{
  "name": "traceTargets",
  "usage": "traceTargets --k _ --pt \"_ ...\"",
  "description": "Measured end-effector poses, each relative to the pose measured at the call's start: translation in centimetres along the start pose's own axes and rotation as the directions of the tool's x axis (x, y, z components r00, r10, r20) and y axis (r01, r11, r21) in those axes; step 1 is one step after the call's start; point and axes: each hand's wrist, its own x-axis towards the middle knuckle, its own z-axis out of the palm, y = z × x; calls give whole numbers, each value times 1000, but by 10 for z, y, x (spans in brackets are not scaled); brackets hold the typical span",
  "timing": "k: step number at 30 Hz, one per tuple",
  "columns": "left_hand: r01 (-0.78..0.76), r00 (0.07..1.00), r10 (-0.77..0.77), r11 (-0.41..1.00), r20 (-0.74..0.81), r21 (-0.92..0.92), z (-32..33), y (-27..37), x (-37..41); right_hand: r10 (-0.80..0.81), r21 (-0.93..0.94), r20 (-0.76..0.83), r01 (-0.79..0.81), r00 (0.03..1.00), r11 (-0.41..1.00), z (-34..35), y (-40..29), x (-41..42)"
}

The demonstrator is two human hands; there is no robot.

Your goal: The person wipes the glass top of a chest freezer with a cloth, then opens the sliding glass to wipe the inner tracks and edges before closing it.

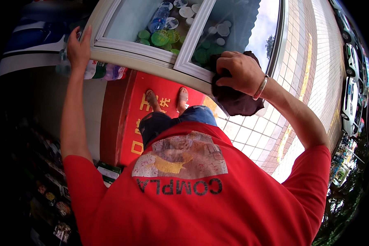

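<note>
A chest freezer with a sliding glass top stands before me, its pale frame (135, 59) running across the view. My left hand (79, 49) is at its left corner, the thumb along the frame and the fingers over the outer side. My right hand (241, 73) grips a dark, bunched cloth (236, 100). The cloth lies over the front edge of the frame and the lower corner of the right glass pane (226, 33); part of it hangs below the edge. Through the left pane show a blue-labelled plastic bottle (160, 19), green-lidded tubs (160, 37) and white-lidded cups (186, 12).
Plastic bottles (106, 71) lie beyond my left forearm, below the frame. Under my feet is a red mat (132, 123) bearing yellow writing. Dim shelves of packaged goods (63, 209) are at lower left. Tiled pavement (261, 132) runs along the right, with parked cars (350, 104) beyond.
</note>
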Motion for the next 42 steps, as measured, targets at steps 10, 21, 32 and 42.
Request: traceTargets --k 10,21,32,42 --pt "2 1000 -2 1000 -7 7 2 -2 2 -121 20 -129 124 984 992 3 1 -26" --pt "12 1000 -11 999 11 -50 3 0 3 237 79 -145 -227 961 971 9 -6 -14" --pt "46 998 -42 996 53 -77 -2 4 0 165 -17 -95 -167 982 986 5 -10 -11" --pt "35 999 -32 996 39 -83 -1 2 -1 217 -137 1 -214 976 967 -2 -15 -11"
